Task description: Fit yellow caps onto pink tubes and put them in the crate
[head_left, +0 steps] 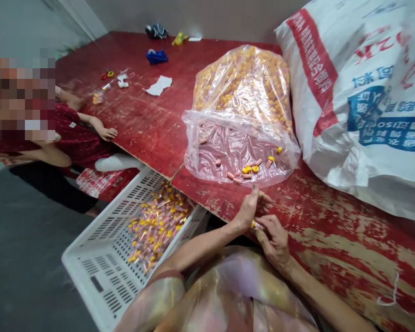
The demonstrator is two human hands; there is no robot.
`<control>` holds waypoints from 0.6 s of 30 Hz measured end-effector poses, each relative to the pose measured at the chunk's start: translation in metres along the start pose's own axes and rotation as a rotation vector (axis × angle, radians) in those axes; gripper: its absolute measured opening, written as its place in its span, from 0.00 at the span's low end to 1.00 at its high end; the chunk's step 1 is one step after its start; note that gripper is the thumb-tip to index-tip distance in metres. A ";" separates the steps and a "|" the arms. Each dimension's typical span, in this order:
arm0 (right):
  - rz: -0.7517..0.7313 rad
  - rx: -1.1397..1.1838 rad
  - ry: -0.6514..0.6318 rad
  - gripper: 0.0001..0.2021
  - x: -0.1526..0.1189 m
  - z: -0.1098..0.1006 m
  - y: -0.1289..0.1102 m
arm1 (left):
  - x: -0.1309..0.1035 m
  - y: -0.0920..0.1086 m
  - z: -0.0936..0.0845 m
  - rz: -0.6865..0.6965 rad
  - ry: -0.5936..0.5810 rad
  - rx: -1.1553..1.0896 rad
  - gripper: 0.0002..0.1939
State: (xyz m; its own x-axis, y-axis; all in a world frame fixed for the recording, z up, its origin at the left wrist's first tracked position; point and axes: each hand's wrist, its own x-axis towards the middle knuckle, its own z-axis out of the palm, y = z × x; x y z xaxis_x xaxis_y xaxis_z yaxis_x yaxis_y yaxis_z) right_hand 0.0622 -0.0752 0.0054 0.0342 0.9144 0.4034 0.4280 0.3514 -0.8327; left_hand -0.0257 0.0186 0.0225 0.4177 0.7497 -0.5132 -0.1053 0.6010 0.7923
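While the left hand (pixel 249 210) and right hand (pixel 273 237) meet at the near edge of the red desk (pixel 332 240), both pinch one small yellow and pink piece (pixel 256 225), mostly hidden by fingers; bare desk lies to the right; just beyond, a clear bag (pixel 240 152) holds more pieces; left, a white crate (pixel 100 258) hangs lower.

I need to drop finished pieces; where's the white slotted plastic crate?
In the head view, the white slotted plastic crate sits lower left, below the red table's edge, left of the left hand.
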 end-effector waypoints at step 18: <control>0.242 -1.016 0.453 0.15 0.030 -0.207 0.125 | -0.094 0.025 -0.229 0.166 0.913 0.910 0.15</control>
State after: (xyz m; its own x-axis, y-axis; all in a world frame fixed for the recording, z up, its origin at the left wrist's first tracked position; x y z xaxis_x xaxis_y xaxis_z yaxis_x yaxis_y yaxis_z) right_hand 0.3038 -0.0461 -0.0077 0.4505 0.7064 0.5459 0.8924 -0.3389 -0.2978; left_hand -0.2738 0.0265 0.0148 -0.3409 0.9296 -0.1404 0.7010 0.3508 0.6209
